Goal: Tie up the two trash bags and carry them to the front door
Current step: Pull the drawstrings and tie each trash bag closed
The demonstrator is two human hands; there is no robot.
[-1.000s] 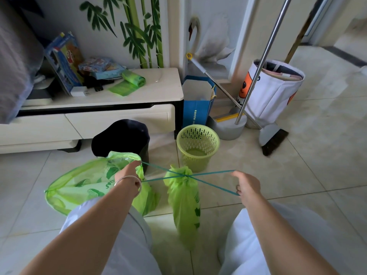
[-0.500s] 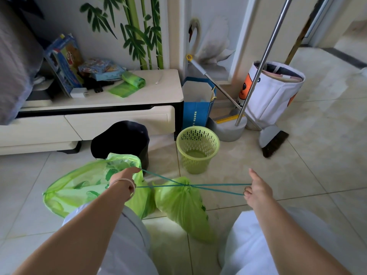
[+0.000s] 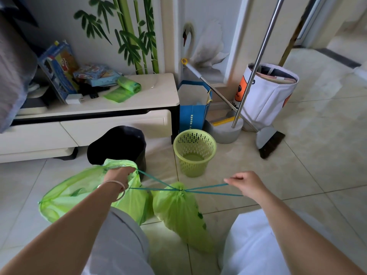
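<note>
A green trash bag rests on the floor between my knees, its neck cinched by a teal drawstring stretched out to both sides. My left hand grips the left end of the string, and my right hand pinches the right end. A second green trash bag lies open at the left, partly behind my left forearm, its mouth facing left.
A black bin and a green mesh basket stand just beyond the bags. A low white cabinet holds a roll of green bags. A broom, a mop base and a white fabric bin stand at the right.
The drawstring has been pulled tighter and the cinched bag has settled lower onto the floor. My right hand has shifted outward and now pinches the string.
</note>
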